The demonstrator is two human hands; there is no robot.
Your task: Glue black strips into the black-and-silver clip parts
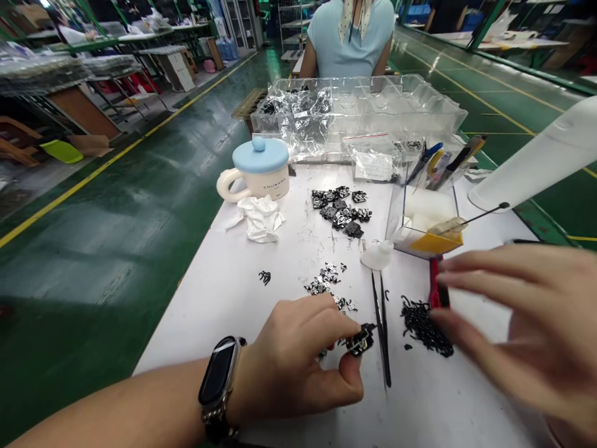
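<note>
**Head cam: small black part pinched in my left hand, right hand over the pile**

Head view of my bench here. My left hand point(298, 358) is resting on the white table point(224, 298), and I've got a small black part point(360, 341) pinched between thumb and fingertips, held just above the tabletop. Smartwatch point(219, 378) is on that wrist.

My right hand point(527, 323) is blurry, fingers spread loosely and pointing left, holding nothing that I can see. The fingertips are right over a pile of tiny black pieces point(425, 328), though I can't tell whether they're actually touching it. Just beyond those fingertips there's a red tool point(435, 287) lying on the table.

Between my two hands sits a pair of black tweezers point(382, 323), tips pointing away from me, just beside the part I'm holding.

Further up the table:
- a scatter of small silvery-black bits point(326, 280) just past my left knuckles
- a bigger cluster of black parts point(342, 210) mid-table
- a cream mug with a blue lid point(260, 169), with a crumpled white cloth point(259, 218) right in front of it
- a clear box point(422, 214) holding pens and tools, with a yellow bottom edge
- clear plastic trays point(364, 109) with bagged parts at the far end

A person in a light blue top point(351, 37) is standing behind the trays. Green floor on both sides.
</note>
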